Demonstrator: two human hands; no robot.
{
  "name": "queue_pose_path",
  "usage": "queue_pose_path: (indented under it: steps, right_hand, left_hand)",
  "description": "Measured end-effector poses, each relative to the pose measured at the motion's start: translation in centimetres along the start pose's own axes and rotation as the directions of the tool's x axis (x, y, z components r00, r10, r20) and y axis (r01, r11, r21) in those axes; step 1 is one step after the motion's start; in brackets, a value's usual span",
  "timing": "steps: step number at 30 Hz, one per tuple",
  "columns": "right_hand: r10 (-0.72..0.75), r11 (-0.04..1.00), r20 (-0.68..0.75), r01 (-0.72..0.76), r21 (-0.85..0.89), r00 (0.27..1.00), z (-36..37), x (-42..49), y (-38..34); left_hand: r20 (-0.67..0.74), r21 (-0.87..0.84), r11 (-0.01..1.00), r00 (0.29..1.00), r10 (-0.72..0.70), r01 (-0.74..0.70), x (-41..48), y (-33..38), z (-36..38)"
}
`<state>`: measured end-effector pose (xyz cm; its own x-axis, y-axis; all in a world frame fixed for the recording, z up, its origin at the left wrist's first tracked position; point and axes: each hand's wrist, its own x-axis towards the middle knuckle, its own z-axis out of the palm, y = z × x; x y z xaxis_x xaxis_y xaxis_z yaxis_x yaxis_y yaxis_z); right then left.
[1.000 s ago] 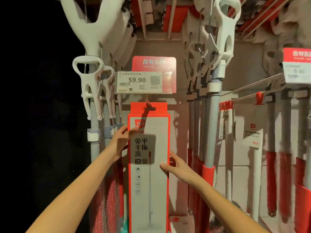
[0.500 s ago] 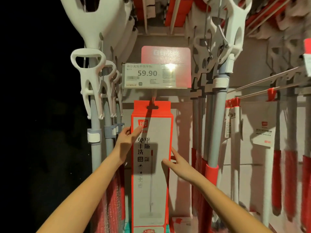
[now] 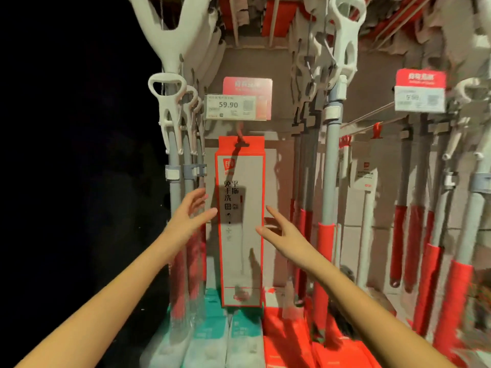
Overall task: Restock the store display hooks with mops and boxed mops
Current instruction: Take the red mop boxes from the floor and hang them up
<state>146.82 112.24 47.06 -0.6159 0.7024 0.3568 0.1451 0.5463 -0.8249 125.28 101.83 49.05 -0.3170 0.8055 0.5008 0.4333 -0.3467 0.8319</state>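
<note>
Head view, where the display fills the frame:
Boxed mop: the boxed mop [image 3: 240, 221] hangs upright from a hook [image 3: 240, 132] under the 59.90 price tag [image 3: 230, 107].
Room: narrow gaps at both long edges; hanging mops [image 3: 172, 160] crowd the left, grey poles with red sleeves [image 3: 328, 197] the right.
Left hand: the left hand [image 3: 190, 217] is spread, empty, just beside the box's left edge; contact unclear.
Right hand: the right hand [image 3: 283, 236] is spread, empty, near the right edge.

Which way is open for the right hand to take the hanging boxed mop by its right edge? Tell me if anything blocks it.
Probably yes, straight ahead. The right hand hovers open just beside the boxed mop, with nothing between them; the grey-and-red mop handles hang further right, clear of its path.
</note>
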Motion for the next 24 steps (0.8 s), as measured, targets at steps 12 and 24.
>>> queue_pose_path:
  steps: [12,24]
  right_hand:
    - [-0.02,0.993,0.277,-0.012,0.114,0.961,15.9,-8.9,-6.7]
    - [-0.12,0.975,0.591,-0.015,0.22,0.798,40.2,-11.7,-19.1]
  left_hand:
    - [-0.184,0.144,0.966,0.965,-0.188,0.216,-21.8,3.1,-13.2]
    - [-0.418,0.235,0.863,0.848,-0.326,0.447,-38.3,2.1,-34.4]
